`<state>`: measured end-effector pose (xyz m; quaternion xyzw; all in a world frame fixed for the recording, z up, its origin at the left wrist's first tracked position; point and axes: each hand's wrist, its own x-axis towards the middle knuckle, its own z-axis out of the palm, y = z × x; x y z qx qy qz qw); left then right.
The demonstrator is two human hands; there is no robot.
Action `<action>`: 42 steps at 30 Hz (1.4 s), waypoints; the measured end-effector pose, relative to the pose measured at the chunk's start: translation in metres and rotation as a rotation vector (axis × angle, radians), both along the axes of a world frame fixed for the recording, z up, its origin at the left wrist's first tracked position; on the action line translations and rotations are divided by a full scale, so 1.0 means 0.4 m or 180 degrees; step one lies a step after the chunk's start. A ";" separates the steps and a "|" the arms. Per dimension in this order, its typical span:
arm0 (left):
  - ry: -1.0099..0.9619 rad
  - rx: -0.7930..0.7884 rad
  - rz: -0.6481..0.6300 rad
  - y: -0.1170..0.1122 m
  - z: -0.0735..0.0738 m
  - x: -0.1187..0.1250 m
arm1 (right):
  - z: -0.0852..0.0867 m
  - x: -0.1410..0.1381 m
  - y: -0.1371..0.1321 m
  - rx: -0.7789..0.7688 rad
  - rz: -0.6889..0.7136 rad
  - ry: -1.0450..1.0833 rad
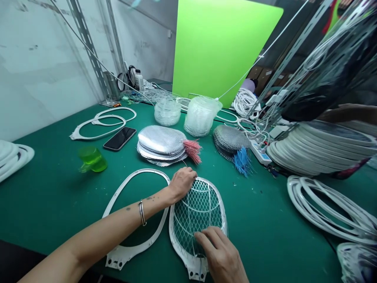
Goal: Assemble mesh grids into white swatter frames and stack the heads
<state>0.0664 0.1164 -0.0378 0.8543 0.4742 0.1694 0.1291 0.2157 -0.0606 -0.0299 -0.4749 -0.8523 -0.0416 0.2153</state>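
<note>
A white oval racket frame [224, 208] lies in front of me, with a metal mesh [203, 204] and a clear ribbed grid inside its rim. My left hand [183, 182] is closed at the frame's upper left rim, its fingers bent over the edge. My right hand [222, 251] hovers or rests over the lower right of the mesh, fingers loosely curved and slightly apart; its palm side is hidden. A thin wire shows near the frame's lower end, beside this hand. Under my left forearm lies a second, bare white frame [147, 244].
Beyond my hands are stacked silver mesh sheets [161, 139] with red wires [193, 151] and darker sheets [231, 139] with blue wires [243, 161]. Clear grids [202, 116] stand behind. A phone [120, 138] and green object [92, 159] lie left; white frames [321, 149] pile up right.
</note>
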 end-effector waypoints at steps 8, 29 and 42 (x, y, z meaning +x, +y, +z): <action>0.0121 0.0211 -0.0089 -0.009 -0.008 0.004 | -0.022 0.012 -0.003 -0.0376 0.0051 -0.0105; 0.0282 0.0404 -0.0087 -0.012 -0.019 -0.004 | 0.007 0.058 0.316 0.0088 -0.0597 -0.0309; 0.0712 0.0260 -0.0990 0.001 0.034 -0.009 | 0.049 0.032 0.392 0.0018 0.0247 -0.1091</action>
